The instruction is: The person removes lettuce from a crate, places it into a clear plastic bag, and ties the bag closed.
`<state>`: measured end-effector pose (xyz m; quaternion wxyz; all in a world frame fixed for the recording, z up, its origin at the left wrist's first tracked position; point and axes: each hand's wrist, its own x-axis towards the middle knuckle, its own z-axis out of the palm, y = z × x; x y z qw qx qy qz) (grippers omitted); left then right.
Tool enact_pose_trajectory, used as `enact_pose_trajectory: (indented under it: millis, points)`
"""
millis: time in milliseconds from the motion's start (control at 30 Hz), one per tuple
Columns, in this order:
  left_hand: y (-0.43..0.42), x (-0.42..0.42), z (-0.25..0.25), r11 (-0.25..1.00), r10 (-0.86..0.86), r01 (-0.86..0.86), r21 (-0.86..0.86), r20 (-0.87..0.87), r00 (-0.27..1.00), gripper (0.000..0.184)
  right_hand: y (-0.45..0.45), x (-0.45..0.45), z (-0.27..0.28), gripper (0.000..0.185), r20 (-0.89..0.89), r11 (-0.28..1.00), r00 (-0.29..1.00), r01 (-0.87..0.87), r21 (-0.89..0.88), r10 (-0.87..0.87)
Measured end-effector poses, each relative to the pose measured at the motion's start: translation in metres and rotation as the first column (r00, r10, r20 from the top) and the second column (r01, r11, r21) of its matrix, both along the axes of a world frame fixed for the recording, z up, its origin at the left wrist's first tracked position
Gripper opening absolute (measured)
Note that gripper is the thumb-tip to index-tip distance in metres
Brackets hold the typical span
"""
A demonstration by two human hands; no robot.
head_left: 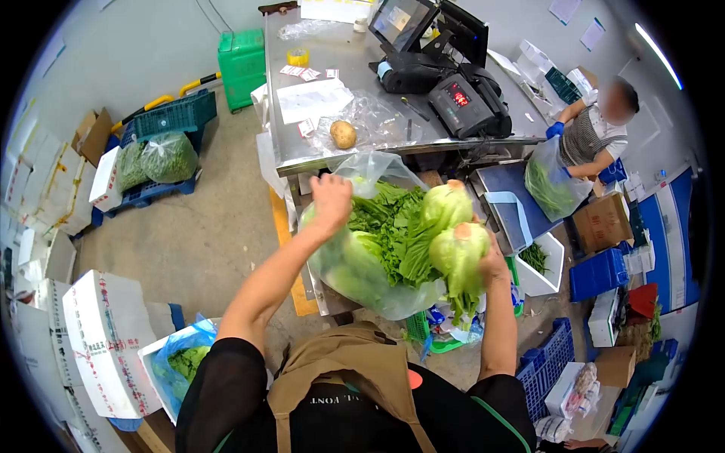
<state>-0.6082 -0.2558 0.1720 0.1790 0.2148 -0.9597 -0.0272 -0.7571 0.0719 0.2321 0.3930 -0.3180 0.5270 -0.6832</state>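
A large clear plastic bag (351, 275) full of leafy green lettuce (389, 226) lies open in front of me, below the metal table. My left hand (332, 200) is closed on the bag's upper left edge. At the bag's right side, my right hand (495, 264) holds a head of lettuce (462, 253), its cut stem end facing up. Another lettuce head (447, 204) rests just above it, also stem up; whether my right hand touches it is hidden.
The metal table (347, 60) carries a potato (343, 134), yellow tape (298, 57), papers and a scale (468, 102). At right, a co-worker (596, 136) in blue gloves holds a bag of greens (551, 181). White boxes (109, 340) stand at left.
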Motion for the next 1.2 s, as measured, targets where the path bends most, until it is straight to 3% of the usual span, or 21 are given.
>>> enact_pose_trajectory:
  millis: [67, 100, 133, 167, 267, 300, 333, 367, 467, 533, 567, 800, 833, 867, 933, 1000, 1033, 1067, 1133, 1200]
  points:
    - [-0.015, 0.005, 0.037, 0.927, 0.117, -0.080, 0.366, -0.079, 0.990, 0.017, -0.021, -0.013, -0.013, 0.109, -0.097, 0.997, 0.994, -0.049, 0.057, 0.055]
    - [-0.018, 0.010, 0.047, 0.733, 0.116, 0.052, 0.678, -0.200, 0.973, 0.018, -0.034, -0.021, -0.018, 0.109, -0.160, 0.992, 0.983, -0.076, 0.102, 0.092]
    - [-0.019, 0.015, 0.054, 0.438, 0.165, 0.211, 0.874, -0.309, 0.937, 0.018, -0.047, -0.034, -0.019, 0.103, -0.446, 0.955, 0.881, -0.021, 0.296, 0.158]
    - [-0.020, 0.017, 0.060, 0.091, 0.257, 0.380, 0.921, -0.390, 0.884, 0.019, -0.071, -0.039, -0.012, 0.104, -0.418, 0.908, 0.866, -0.091, 0.409, 0.275]
    - [-0.013, 0.029, 0.066, -0.292, 0.330, 0.571, 0.767, -0.480, 0.813, 0.022, -0.147, -0.027, 0.020, 0.108, -0.320, 0.733, 0.822, -0.164, 0.660, 0.472]
    - [-0.018, 0.028, 0.058, -0.343, 0.404, 0.626, 0.700, -0.491, 0.772, 0.024, -0.171, -0.033, 0.010, 0.109, -0.360, 0.686, 0.742, -0.180, 0.705, 0.565]
    - [-0.023, 0.027, 0.052, -0.340, 0.463, 0.642, 0.687, -0.472, 0.750, 0.025, -0.192, -0.030, 0.010, 0.111, -0.392, 0.636, 0.648, -0.187, 0.749, 0.653]
    - [-0.028, 0.026, 0.047, -0.334, 0.518, 0.659, 0.674, -0.453, 0.726, 0.025, -0.205, -0.027, 0.012, 0.111, -0.309, 0.598, 0.687, -0.227, 0.769, 0.658]
    - [-0.050, 0.031, 0.033, -0.345, 0.588, 0.698, 0.627, -0.435, 0.682, 0.033, -0.204, -0.001, 0.018, 0.111, -0.423, 0.619, 0.590, -0.172, 0.766, 0.688]
    - [-0.049, 0.029, 0.038, -0.365, 0.619, 0.721, 0.590, -0.424, 0.661, 0.034, -0.194, 0.009, -0.004, 0.111, -0.461, 0.682, 0.625, -0.161, 0.713, 0.630]
    - [-0.043, 0.030, 0.040, -0.295, 0.522, 0.689, 0.662, -0.492, 0.697, 0.038, -0.193, 0.007, -0.005, 0.111, -0.428, 0.676, 0.654, -0.177, 0.715, 0.624]
    - [-0.031, 0.043, 0.058, -0.328, 0.253, 0.609, 0.723, -0.554, 0.793, 0.049, -0.199, -0.025, -0.022, 0.107, -0.290, 0.614, 0.656, -0.336, 0.714, 0.697]
    - [-0.022, 0.045, 0.078, -0.287, 0.147, 0.553, 0.783, -0.534, 0.833, 0.046, -0.205, -0.019, -0.004, 0.097, -0.001, 0.558, 0.758, -0.480, 0.677, 0.652]
    - [-0.019, 0.045, 0.080, -0.288, 0.124, 0.537, 0.793, -0.525, 0.842, 0.045, -0.211, -0.016, 0.010, 0.086, -0.027, 0.590, 0.812, -0.401, 0.701, 0.583]
    - [-0.018, 0.041, 0.082, -0.282, 0.076, 0.512, 0.811, -0.513, 0.855, 0.044, -0.228, -0.007, -0.020, 0.084, -0.167, 0.675, 0.868, -0.228, 0.702, 0.467]
    - [-0.021, 0.039, 0.088, -0.255, 0.083, 0.553, 0.793, -0.552, 0.830, 0.048, -0.242, 0.022, -0.021, 0.087, -0.401, 0.562, 0.658, -0.040, 0.826, 0.637]
    - [-0.020, 0.035, 0.090, -0.239, 0.093, 0.573, 0.784, -0.569, 0.817, 0.049, -0.255, 0.054, -0.031, 0.085, -0.538, 0.482, 0.451, 0.243, 0.842, 0.712]
    - [-0.019, 0.033, 0.091, -0.224, 0.102, 0.591, 0.775, -0.585, 0.805, 0.050, -0.258, 0.090, -0.037, 0.061, -0.608, 0.426, 0.369, 0.467, 0.775, 0.703]
    - [-0.022, 0.032, 0.089, -0.229, 0.070, 0.605, 0.763, -0.607, 0.792, 0.047, -0.255, 0.117, -0.071, 0.043, -0.762, 0.562, 0.257, 0.546, 0.622, 0.594]
    - [-0.018, 0.037, 0.090, -0.223, 0.031, 0.598, 0.770, -0.607, 0.794, 0.046, -0.270, 0.128, -0.127, 0.038, -0.746, 0.696, 0.341, 0.279, 0.662, 0.572]
